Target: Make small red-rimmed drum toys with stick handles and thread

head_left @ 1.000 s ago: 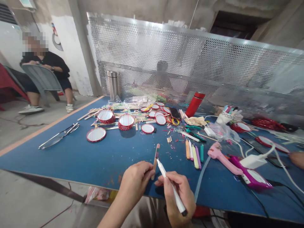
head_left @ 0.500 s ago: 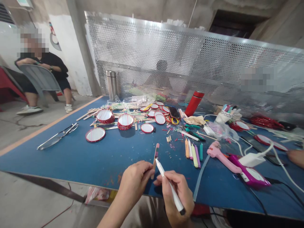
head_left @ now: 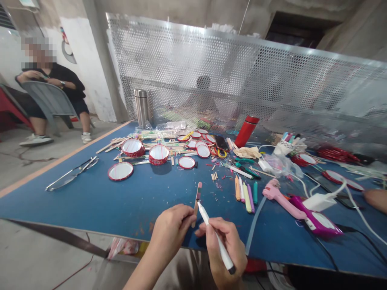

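Note:
Between thumb and fingers, my left hand (head_left: 173, 225) pinches a wooden craft stick (head_left: 198, 195) upright over the front of the table. The stick's upper part bears pink and dark colour bands. My right hand (head_left: 225, 245) grips a white marker (head_left: 218, 241) with a dark end, like a pen. The marker's tip touches the stick just below the coloured bands, or lies very close to it. To the right of the stick, several coloured markers (head_left: 246, 195) lie side by side on the blue table (head_left: 127, 209).
Round red-rimmed discs (head_left: 159, 154) and loose sticks cover the back. Eyeglasses (head_left: 72, 173) lie at left. A pink glue gun (head_left: 286, 201), white cables and a red bottle (head_left: 246, 131) stand or lie right. A perforated metal screen (head_left: 181, 60) borders the table. A person (head_left: 54, 84) sits at far left.
The view has shifted very slightly. Both hands keep the same hold, and the marker tip stays at the stick. The seated person's head and arms have moved a little.

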`<state>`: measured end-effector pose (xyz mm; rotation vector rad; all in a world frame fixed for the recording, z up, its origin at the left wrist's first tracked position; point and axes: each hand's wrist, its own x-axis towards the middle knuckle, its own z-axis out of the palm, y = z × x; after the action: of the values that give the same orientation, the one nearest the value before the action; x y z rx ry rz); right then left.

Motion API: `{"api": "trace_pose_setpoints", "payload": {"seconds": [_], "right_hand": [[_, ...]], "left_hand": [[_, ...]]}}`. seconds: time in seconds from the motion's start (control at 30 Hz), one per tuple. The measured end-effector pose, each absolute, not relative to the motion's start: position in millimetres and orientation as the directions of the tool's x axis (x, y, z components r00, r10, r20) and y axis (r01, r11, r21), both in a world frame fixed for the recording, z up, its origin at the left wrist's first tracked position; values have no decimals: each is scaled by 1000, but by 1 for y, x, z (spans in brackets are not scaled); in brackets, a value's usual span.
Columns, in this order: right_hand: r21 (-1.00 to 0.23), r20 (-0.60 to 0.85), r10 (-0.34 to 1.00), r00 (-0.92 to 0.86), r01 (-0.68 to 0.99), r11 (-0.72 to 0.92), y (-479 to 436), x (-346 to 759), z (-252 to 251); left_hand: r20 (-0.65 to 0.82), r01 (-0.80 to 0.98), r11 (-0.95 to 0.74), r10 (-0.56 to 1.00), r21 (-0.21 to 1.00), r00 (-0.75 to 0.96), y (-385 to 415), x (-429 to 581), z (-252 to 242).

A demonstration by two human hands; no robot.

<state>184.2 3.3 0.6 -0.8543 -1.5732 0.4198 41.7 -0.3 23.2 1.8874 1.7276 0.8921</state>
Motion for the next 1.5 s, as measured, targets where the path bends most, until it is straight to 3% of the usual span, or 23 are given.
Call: {"api": "trace_pose_setpoints", "payload": {"seconds": [0.3,0.57,0.8,1.5], "right_hand": [[-728,669,740,67,258,635,1,184,0],[-694,683,730,-10,303,653,2,186,-7],[-714,684,724,92,288,638,3,183,0],[-715,663,748,14,308,628,1,186,-11]], "left_hand": [[171,705,-130,985,698,12,0,42,25],[160,701,-123,987,702,13,-1,42,26],[176,695,-134,984,707,10,-2,42,25],[159,694,-119,987,710,7,-1,42,26]]}}
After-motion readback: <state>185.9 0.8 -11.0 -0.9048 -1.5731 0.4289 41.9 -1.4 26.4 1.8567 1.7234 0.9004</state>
